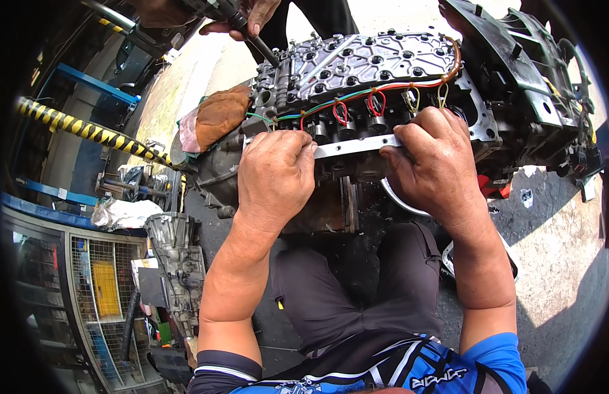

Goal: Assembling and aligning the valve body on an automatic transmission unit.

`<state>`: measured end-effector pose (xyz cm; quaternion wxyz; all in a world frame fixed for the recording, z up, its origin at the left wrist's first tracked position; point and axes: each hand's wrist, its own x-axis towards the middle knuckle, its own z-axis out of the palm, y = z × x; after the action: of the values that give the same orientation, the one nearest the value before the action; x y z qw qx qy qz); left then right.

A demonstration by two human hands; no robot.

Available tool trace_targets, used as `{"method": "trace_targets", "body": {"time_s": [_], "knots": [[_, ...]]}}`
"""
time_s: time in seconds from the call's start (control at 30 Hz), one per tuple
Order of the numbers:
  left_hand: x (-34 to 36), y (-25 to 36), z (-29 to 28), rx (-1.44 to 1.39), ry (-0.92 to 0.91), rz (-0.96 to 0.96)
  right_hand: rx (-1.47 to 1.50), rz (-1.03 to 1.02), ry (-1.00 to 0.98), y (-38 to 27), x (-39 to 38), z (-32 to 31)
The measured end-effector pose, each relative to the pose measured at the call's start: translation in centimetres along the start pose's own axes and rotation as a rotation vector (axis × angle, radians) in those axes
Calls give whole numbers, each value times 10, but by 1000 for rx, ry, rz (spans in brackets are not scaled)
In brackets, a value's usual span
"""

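A gearbox-like metal assembly (377,59) lies across the upper middle of the view, in front of the seated person's knees. Its silver, ribbed top plate is dotted with dark bolts, and a bundle of coloured wires (379,98) – red, green, blue and orange-brown – runs along the near side above black cylinders (375,123). A pale metal strip (357,146) with small holes forms the front edge.

The left hand (275,171) is closed over the strip's left part; the right hand (436,154) grips farther right, thumb against its front face. Each grip is curled tight, with a bare length of strip between them.

A co-worker's hand (255,16) is at a dark long-shafted tool (233,18) reaching the assembly's far left end. An orange-brown cloth (222,111) lies left – beyond it, a yellow-and-black striped bar (94,125). Sunlight patches the grey floor (534,282); a mesh-fronted cabinet (114,289) stands lower left.
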<state>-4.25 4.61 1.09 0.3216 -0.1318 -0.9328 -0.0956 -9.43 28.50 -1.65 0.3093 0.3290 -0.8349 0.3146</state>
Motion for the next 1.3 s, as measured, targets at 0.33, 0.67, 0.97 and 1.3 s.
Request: {"method": "trace_targets", "body": {"time_s": [0.33, 0.67, 0.97, 1.3], "knots": [[-2, -1, 0, 7, -2, 36, -7, 18, -22, -3, -1, -2], [-1, -3, 6, -27, 16, 47, 0, 12, -24, -1, -1, -1], [0, -4, 9, -9, 49, 81, 5, -7, 1, 0, 0, -1], [4, 2, 0, 18, -24, 42, 4, -8, -1, 1, -1, 0]]}}
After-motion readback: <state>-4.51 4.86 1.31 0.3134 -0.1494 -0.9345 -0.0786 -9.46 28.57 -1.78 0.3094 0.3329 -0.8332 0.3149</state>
